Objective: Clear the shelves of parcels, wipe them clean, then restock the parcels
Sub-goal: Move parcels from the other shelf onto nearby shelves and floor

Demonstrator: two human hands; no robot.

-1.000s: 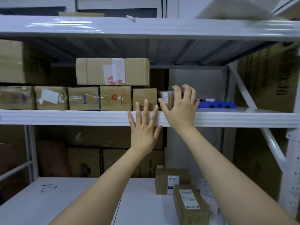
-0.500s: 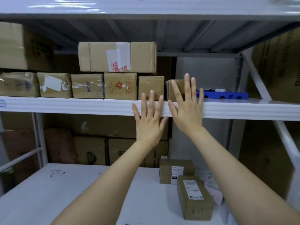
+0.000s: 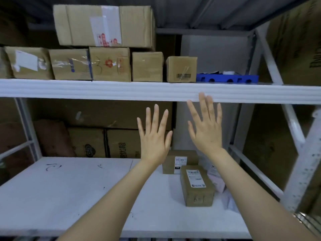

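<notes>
left fingers straight and spread, holding nothing. right fingers same: straight, splayed, nothing in them. left hand is raised, back toward us, in the gap between the two shelves. right hand is just beside it and a bit higher. its fingertips overlap the front lip of the upper shelf; can't tell if they touch it.

parcels: the upper shelf carries a row of brown cartons along its front edge. rightmost is a small box with a barcode on its face, up and slightly left of the right hand, with a narrow gap to the next carton. a large carton with a white label sits on top of the row. right of the small box, close against it, is a blue tray.

lower shelf: white, a few pen marks. two labelled parcels on its right side: near parcel end-on toward us, far parcel just behind it. a pale mailer bag lies to their right. big cartons stand behind the shelf. white steel upright on the right.
</notes>
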